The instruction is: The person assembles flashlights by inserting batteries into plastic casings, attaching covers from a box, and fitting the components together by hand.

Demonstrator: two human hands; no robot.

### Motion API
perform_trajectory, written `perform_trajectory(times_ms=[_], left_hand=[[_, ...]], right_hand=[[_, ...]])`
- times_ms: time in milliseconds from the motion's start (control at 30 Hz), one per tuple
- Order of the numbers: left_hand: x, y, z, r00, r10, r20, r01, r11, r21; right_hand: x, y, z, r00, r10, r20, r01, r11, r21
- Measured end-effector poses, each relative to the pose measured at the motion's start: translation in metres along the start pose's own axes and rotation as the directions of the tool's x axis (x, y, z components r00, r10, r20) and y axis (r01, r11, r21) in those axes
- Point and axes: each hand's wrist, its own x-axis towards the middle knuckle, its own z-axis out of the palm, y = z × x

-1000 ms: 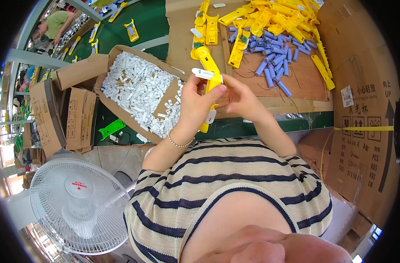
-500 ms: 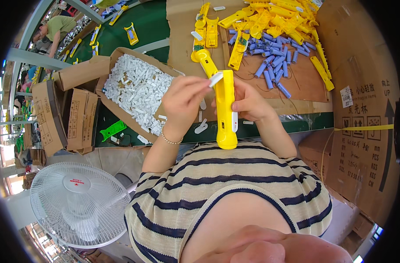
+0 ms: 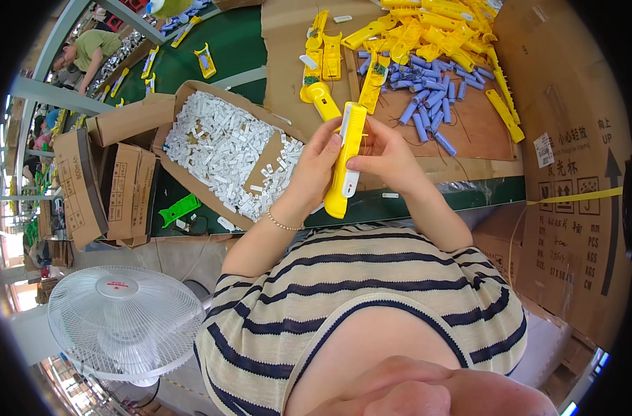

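Observation:
Between my two hands a yellow flashlight housing is held tilted, its lower end nearest my chest. White plastic pieces show on it, one near the top and another, a slotted white piece, lower on its right side. My left hand is closed around its left side, thumb near the upper white piece. My right hand grips the right side with its thumb pressed against the housing. Some fingers of both hands are hidden behind it. Just beyond lies another yellow housing on the cardboard.
An open carton of small white plastic pieces stands to the left. Far right are heaped yellow casings and blue cylindrical batteries with wires. A large carton walls the right side. A fan stands lower left, and a green casing lies nearby.
The white piece that was pinched in my left fingers now sits against the housing's upper part. My left hand has closed onto the housing, which has turned and tilted.

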Motion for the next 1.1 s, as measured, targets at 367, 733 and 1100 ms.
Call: perform_trajectory(times_ms=[367, 733, 1100], left_hand=[[0.007, 0.005, -0.009, 0.961, 0.245, 0.127, -0.271, 0.922, 0.277], [0.014, 0.043, -0.017, 0.860, 0.235, 0.453, -0.493, 0.613, 0.618], [0.009, 0.045, -0.011, 0.877, 0.111, 0.468, -0.277, 0.912, 0.303]], right_hand=[[-0.001, -0.012, -0.001, 0.965, 0.215, 0.151, -0.242, 0.950, 0.195], [-0.007, -0.007, -0.002, 0.930, 0.162, 0.330, -0.293, 0.868, 0.400], [-0.011, -0.006, -0.001, 0.862, 0.130, 0.489, -0.379, 0.806, 0.455]])
